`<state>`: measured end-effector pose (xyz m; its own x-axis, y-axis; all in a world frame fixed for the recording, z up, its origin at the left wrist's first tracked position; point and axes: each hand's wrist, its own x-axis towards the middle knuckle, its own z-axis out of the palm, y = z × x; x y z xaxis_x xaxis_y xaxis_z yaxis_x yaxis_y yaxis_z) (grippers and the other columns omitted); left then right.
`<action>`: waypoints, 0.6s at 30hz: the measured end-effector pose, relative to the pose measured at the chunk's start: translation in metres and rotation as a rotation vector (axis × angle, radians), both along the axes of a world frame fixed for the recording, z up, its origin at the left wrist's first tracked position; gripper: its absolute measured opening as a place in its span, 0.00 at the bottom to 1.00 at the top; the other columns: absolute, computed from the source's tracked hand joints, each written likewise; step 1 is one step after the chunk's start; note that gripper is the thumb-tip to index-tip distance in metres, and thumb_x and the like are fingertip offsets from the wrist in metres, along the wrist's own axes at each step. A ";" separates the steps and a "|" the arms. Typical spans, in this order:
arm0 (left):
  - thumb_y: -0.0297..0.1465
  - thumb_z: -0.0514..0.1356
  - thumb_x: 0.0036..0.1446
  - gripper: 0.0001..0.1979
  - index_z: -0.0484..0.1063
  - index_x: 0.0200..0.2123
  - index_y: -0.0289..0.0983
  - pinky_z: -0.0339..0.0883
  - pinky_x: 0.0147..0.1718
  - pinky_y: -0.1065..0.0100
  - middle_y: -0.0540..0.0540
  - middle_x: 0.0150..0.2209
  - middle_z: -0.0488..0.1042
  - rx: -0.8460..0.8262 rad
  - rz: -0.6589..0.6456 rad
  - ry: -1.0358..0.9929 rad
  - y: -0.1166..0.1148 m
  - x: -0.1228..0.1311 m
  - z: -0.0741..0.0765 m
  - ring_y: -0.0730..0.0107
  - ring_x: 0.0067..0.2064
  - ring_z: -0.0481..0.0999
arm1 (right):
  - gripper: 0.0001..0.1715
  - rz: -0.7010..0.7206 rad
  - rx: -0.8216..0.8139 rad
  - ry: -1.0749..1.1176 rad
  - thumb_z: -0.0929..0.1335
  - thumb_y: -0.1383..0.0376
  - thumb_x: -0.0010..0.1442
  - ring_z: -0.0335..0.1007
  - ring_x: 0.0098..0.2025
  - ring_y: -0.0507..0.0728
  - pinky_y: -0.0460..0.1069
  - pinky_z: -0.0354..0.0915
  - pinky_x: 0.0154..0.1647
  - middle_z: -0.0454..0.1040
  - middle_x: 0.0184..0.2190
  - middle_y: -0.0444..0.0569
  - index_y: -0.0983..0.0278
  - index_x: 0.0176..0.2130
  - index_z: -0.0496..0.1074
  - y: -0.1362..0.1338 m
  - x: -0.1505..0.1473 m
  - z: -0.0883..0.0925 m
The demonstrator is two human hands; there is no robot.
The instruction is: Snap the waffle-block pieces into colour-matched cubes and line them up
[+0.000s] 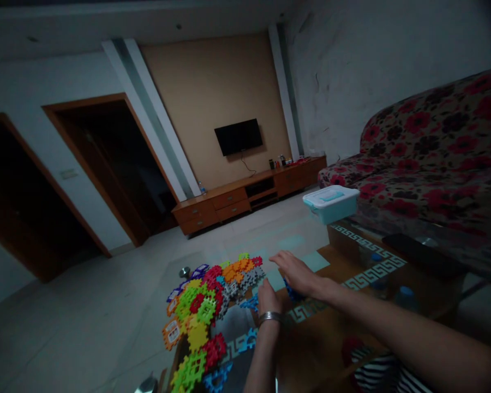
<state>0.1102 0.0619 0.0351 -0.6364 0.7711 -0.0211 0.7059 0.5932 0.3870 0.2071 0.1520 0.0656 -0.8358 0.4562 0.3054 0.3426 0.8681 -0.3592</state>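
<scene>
Interlocking plastic pieces (196,316): multicoloured band on the glass coffee table (370,262), long axis running away from the person and slightly rightward, left of both hands.
Lidded plastic box (331,204): far table corner, by the floral sofa (433,142).
Left hand (268,299): nearer the band, just beside its right edge; bangle (269,316) on wrist.
Left fingers (264,289): extended, together, nothing visibly held.
Right hand (297,274): farther from the band, palm down over a dark blue piece (292,292).
Right fingers (280,259): extended; grip on piece cannot be told.
</scene>
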 end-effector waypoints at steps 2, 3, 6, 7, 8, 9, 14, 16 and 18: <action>0.34 0.59 0.60 0.17 0.67 0.52 0.36 0.68 0.50 0.52 0.43 0.52 0.70 -0.031 0.052 0.088 -0.012 -0.016 0.002 0.59 0.53 0.71 | 0.32 0.069 0.030 -0.010 0.59 0.82 0.51 0.61 0.54 0.60 0.52 0.59 0.53 0.68 0.50 0.55 0.66 0.54 0.67 -0.015 -0.016 -0.002; 0.34 0.59 0.60 0.17 0.67 0.52 0.36 0.67 0.51 0.51 0.43 0.52 0.70 -0.051 0.076 0.128 -0.019 -0.024 0.003 0.59 0.53 0.70 | 0.30 0.100 0.041 -0.024 0.59 0.81 0.52 0.62 0.53 0.60 0.52 0.60 0.52 0.69 0.49 0.55 0.66 0.52 0.68 -0.022 -0.025 -0.004; 0.32 0.59 0.60 0.15 0.68 0.49 0.35 0.67 0.50 0.52 0.43 0.51 0.71 -0.114 0.105 0.201 -0.043 -0.047 0.004 0.60 0.52 0.70 | 0.25 0.162 0.062 -0.085 0.61 0.80 0.53 0.64 0.51 0.60 0.52 0.61 0.50 0.70 0.48 0.56 0.67 0.49 0.70 -0.035 -0.058 -0.011; 0.30 0.59 0.60 0.14 0.69 0.49 0.35 0.67 0.50 0.54 0.43 0.50 0.71 -0.135 0.102 0.215 -0.050 -0.053 0.003 0.60 0.52 0.70 | 0.24 0.167 0.064 -0.108 0.62 0.80 0.54 0.64 0.51 0.61 0.53 0.62 0.50 0.70 0.48 0.57 0.68 0.48 0.71 -0.037 -0.070 -0.014; 0.28 0.58 0.60 0.13 0.69 0.49 0.35 0.67 0.49 0.56 0.42 0.50 0.71 -0.153 0.095 0.225 -0.058 -0.059 0.001 0.60 0.52 0.70 | 0.22 0.165 0.062 -0.133 0.63 0.79 0.55 0.64 0.51 0.61 0.53 0.62 0.51 0.70 0.48 0.58 0.69 0.48 0.71 -0.037 -0.082 -0.017; 0.25 0.56 0.60 0.13 0.69 0.49 0.34 0.67 0.48 0.58 0.41 0.50 0.71 -0.169 0.084 0.233 -0.065 -0.064 -0.001 0.59 0.53 0.70 | 0.20 0.158 0.056 -0.159 0.64 0.78 0.56 0.65 0.51 0.62 0.55 0.62 0.51 0.70 0.48 0.58 0.70 0.48 0.71 -0.037 -0.094 -0.020; 0.18 0.52 0.56 0.18 0.72 0.47 0.35 0.65 0.46 0.60 0.36 0.49 0.71 -0.228 0.033 0.251 -0.088 -0.073 -0.015 0.54 0.53 0.69 | 0.08 0.105 -0.005 -0.207 0.67 0.66 0.63 0.67 0.48 0.59 0.58 0.65 0.50 0.71 0.47 0.51 0.65 0.43 0.72 -0.041 -0.148 -0.030; 0.18 0.53 0.56 0.17 0.73 0.46 0.35 0.66 0.46 0.59 0.37 0.48 0.72 -0.239 0.025 0.251 -0.092 -0.073 -0.019 0.54 0.53 0.70 | 0.08 0.082 -0.033 -0.174 0.66 0.66 0.64 0.67 0.49 0.60 0.59 0.64 0.50 0.71 0.46 0.51 0.66 0.43 0.71 -0.050 -0.158 -0.028; 0.19 0.54 0.56 0.15 0.73 0.44 0.35 0.66 0.46 0.59 0.38 0.47 0.73 -0.234 0.025 0.242 -0.097 -0.073 -0.018 0.56 0.53 0.70 | 0.08 0.054 -0.068 -0.127 0.64 0.70 0.64 0.65 0.50 0.60 0.58 0.63 0.50 0.70 0.46 0.53 0.67 0.43 0.70 -0.064 -0.158 -0.021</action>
